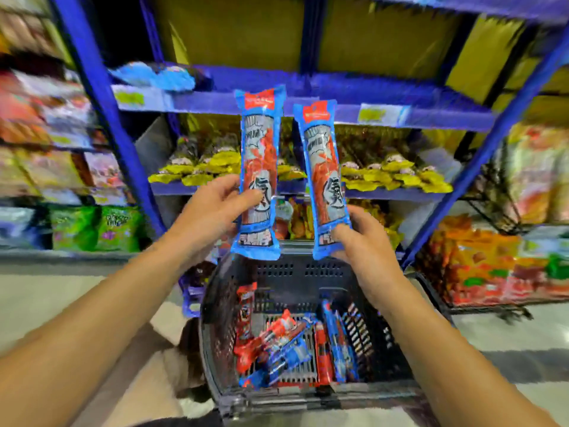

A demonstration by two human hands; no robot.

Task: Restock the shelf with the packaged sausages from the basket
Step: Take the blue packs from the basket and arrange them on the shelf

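Note:
My left hand [215,211] grips a long blue sausage packet [258,143] near its lower end and holds it upright. My right hand [360,238] grips a second, matching sausage packet [323,167] the same way, just to the right. Both packets stand in front of the blue shelf [308,97]. Below them sits the dark plastic basket [221,303] on the floor, with several red and blue sausage packets [286,343] lying in its bottom. A few blue packets [160,77] lie on the shelf's upper board at the left.
The board below carries yellow-wrapped snacks [215,167]. Blue slanted uprights [101,97] frame the shelf bay on both sides. Green bags [92,229] fill the left rack, and orange and red packs [480,266] sit low at the right.

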